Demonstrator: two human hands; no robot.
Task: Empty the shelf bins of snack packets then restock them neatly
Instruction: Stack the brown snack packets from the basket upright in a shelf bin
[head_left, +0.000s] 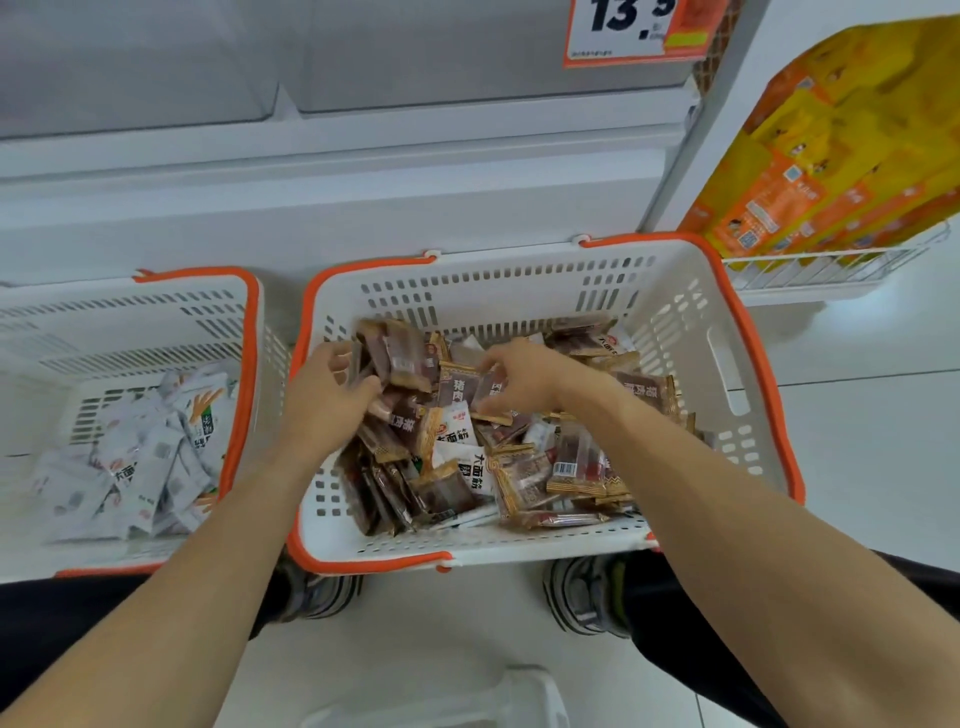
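Your forearms filled the bottom of the shot, w/ your sneakers (322, 592) on the white floor (415, 649) just under the near rim of the middle basket (748, 374). Both hands were down in that basket, in the pile of brown snack packets (524, 478).

Left hand (324, 395) had its fingers curled round a small stack of brown packets (400, 353) at the back-left of the pile, thumb on the near side. Right hand (519, 379) had its fingertips bent down onto one packet near the middle; looked like a pinch, but tbh I couldn't tell if it had it lifted.

Handling-wise, imo these were light, crinkly foil sachets: soft, slick, prob sliding over each other if you scooped too many. They weren't fragile as far as I could judge. Best bet was squeezing a bunch flat across the broad faces, not by the crimped ends, so they stayed aligned for neat restocking.

Second basket (244, 332) sat just beside on your left w/ white packets (145, 457) heaped in it. Both baskets were white slotted plastic w/ orange rims, on the floor against the white shelf unit (363, 187). Clear shelf bins (156, 67) above looked empty, though the view was blurry. Orange price tag (634, 31) hung top right, and yellow-orange bags (841, 156) stood on a wire rack (831, 265) off to your right.
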